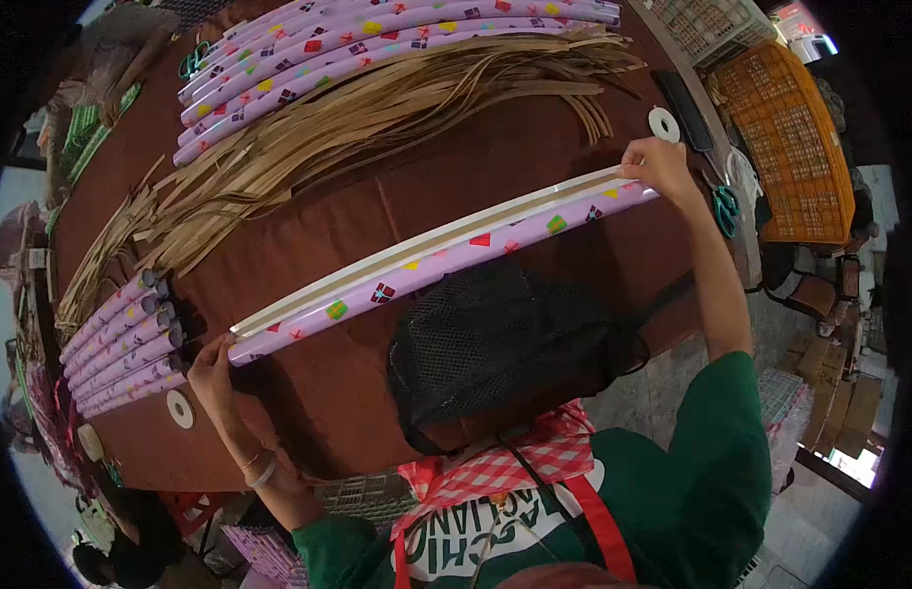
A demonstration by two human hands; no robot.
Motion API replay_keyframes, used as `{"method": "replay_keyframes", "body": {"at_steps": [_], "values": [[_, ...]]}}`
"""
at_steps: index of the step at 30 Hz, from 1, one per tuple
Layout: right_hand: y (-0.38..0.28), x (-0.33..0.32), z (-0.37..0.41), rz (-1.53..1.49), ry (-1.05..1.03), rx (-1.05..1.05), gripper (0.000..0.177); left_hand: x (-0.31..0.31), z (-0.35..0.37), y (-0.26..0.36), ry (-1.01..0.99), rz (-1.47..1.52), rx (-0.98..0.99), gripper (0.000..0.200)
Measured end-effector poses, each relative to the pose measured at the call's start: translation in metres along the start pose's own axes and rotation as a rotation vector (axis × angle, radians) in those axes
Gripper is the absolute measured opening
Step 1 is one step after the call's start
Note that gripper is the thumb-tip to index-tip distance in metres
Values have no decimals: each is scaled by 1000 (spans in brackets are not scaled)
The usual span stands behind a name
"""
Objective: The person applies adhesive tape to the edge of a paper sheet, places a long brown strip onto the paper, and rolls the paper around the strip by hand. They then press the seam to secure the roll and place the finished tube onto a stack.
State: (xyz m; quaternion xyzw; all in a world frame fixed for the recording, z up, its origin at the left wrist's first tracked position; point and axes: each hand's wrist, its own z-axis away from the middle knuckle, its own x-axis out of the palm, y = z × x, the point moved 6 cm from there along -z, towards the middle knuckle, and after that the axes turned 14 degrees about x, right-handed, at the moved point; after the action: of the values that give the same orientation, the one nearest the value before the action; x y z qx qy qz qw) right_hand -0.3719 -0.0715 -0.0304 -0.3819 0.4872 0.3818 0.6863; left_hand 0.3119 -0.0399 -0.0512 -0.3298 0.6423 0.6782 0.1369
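A lilac roll of wrapping paper (446,253) with a colourful gift pattern lies slantwise across the table. Along its far side runs a white edge, with a narrow tan strip (427,252) lying lengthwise on it. My left hand (213,375) is closed in a pinch at the near-left end of the strip, beside the roll's end. At the far-right end, my right hand (660,169) pinches the strip with thumb and fingers, the palm over the roll. The exact fingertip contact is too small to make out.
Loose tan strips (377,108) and more lilac rolls (377,49) lie at the back. Several rolls (122,344) are stacked left. White tape rolls (181,409) and scissors (725,211) lie near the edges. A black mesh bag (505,344) sits in front of me.
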Motion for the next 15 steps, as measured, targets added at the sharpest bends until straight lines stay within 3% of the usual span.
{"method": "replay_keyframes", "body": {"at_steps": [4,8,9,15], "values": [[42,-4,-14,-126,-92,146,19,-2,-2,-6,-47,25,37,20],[65,-22,-19,107,37,270,20,-1,0,7,-61,-120,43,24],[82,-18,-28,105,-21,327,20,-1,-1,4,-57,-117,51,24],[130,-21,-46,69,34,333,23,1,-1,11,-54,-43,117,22]]}}
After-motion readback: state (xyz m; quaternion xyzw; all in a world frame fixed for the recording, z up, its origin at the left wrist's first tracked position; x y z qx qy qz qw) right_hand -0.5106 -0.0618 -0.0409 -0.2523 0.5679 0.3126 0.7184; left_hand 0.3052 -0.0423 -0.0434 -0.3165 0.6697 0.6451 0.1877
